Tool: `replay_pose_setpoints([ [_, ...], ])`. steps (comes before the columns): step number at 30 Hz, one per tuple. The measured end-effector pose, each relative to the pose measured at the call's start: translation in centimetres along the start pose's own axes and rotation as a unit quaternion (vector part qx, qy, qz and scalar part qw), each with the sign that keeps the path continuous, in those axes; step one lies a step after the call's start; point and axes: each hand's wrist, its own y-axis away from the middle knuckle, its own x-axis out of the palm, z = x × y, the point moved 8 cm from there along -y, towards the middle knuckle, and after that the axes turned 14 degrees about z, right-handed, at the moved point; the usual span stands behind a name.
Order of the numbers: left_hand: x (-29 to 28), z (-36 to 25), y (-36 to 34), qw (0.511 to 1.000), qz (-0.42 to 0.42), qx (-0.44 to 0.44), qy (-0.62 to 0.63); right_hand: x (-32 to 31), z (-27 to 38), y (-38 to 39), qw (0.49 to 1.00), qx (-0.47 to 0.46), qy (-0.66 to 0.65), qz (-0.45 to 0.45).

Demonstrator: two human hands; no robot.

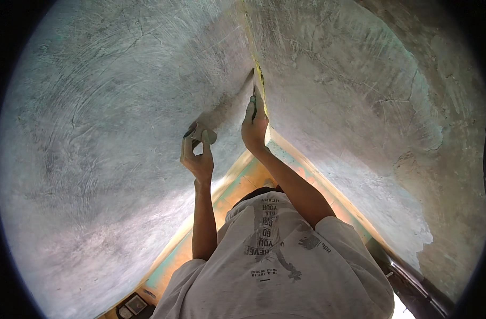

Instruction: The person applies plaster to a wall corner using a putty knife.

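Observation:
My right hand point(255, 127) is raised to the corner where two grey plastered walls meet. Its fingers are closed on the dark greenish handle of a thin-bladed tool point(253, 82). The blade points upward and lies close beside the corner line; whether it touches the plaster I cannot tell. Lower and to the left, my left hand point(197, 159) grips a small grey-tan rounded piece point(204, 131) with a dark edge, between thumb and fingers. Its exact kind does not show. The left wall point(110, 122) is right behind this piece.
A yellowish, uneven seam point(261, 80) runs up the corner. Cracks and a peeling patch edge mark the right wall point(354, 101). Behind my body lies an orange and green surface point(237, 186). A dark boxy fixture point(132, 306) is at lower left, a dark beam point(415, 282) at lower right.

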Motion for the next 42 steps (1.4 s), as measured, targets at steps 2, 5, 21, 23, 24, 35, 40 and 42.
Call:
replay_pose_setpoints([
  [2,0.1,0.6,0.1,1.0,0.003,0.01,0.012,0.2,0.6,-0.1,0.999,-0.022,0.044,-0.011],
  [5,0.7,1.2,0.3,0.999,0.026,0.034,0.002,0.4,0.3,-0.1,0.999,0.022,0.029,0.004],
  [21,0.9,2.7,0.4,1.0,0.012,0.027,0.004,-0.1,-1.9,0.0,0.998,0.055,0.008,0.015],
  [23,0.9,2.3,0.4,1.0,0.016,0.026,0.0,-0.3,-0.7,-0.6,0.999,0.043,-0.006,0.011],
  [24,0.9,2.5,0.4,0.999,0.018,0.027,-0.003,-0.2,-0.4,-0.8,0.999,0.032,-0.022,0.011],
  [35,1.2,2.3,0.2,0.998,0.007,0.057,-0.018,-0.3,-6.7,1.2,0.999,-0.007,0.04,0.011],
  [40,1.1,2.6,0.4,0.999,0.013,0.045,-0.008,-0.5,-3.1,-0.3,0.996,0.071,-0.022,0.048],
  [42,1.2,2.5,0.3,0.999,0.012,0.047,-0.01,-0.6,-3.0,-0.6,0.999,0.03,-0.034,0.026],
])
